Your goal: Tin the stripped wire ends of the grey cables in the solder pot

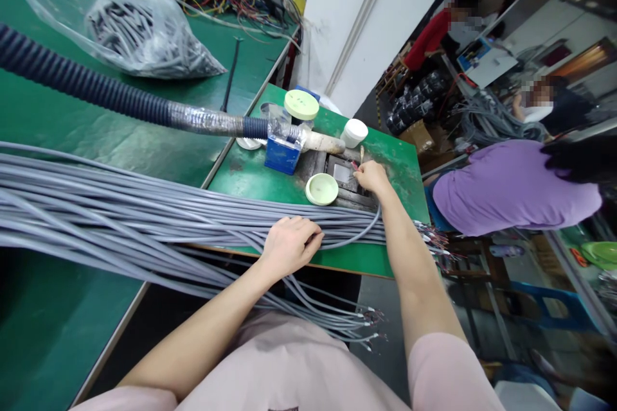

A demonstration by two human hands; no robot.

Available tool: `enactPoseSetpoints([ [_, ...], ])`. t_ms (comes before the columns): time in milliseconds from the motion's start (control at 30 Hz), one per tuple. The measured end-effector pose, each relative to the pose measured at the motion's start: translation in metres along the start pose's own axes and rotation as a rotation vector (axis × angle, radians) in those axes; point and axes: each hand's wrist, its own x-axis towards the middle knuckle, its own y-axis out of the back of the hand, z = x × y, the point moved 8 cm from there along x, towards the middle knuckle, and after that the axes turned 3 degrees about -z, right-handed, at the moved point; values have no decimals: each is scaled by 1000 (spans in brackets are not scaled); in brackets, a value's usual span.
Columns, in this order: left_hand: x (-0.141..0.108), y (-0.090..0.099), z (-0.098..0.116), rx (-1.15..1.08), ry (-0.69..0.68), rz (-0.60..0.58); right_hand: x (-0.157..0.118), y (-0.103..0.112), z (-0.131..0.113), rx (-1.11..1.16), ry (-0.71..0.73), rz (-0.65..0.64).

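Observation:
My right hand [373,176] pinches the end of a grey cable [375,223], with its thin wires over a solder pot [343,173] that has a square shiny surface. From there the cable bends down and back toward my left hand [290,245]. That hand lies palm down on the bundle of grey cables [193,205], its fingers curled over them and their tips hidden. Close to the pot, an open pale green tub [322,189] stands on the near left side. Stripped, coloured wire ends [436,237] stick out at the bundle's right end.
A ribbed black hose [96,87] runs to a nozzle [325,141] beside the pot, by a blue box [282,154]. Behind are a white cup [354,133] and a pale green lid [301,104]. A plastic bag [144,32] lies left. A person in purple [515,186] sits right.

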Motion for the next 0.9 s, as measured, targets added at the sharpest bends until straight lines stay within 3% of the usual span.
enactPoseSetpoints([
  [400, 0, 0, 0, -2, 0, 13, 1, -2, 0, 91, -4, 9],
  [500, 0, 1, 1, -9, -2, 17, -10, 4, 6, 175, 28, 40],
  [600, 0, 2, 0, -12, 4, 18, -37, 7, 16, 283, 68, 54],
  [667, 0, 3, -1, -25, 10, 21, -66, 3, 20, 478, 106, 41],
  [767, 0, 6, -3, -147, 51, 56, -118, -11, 21, 1063, 162, 24],
  [900, -3, -8, -3, -711, 277, 109, -179, -42, 12, 1561, 121, 70],
])
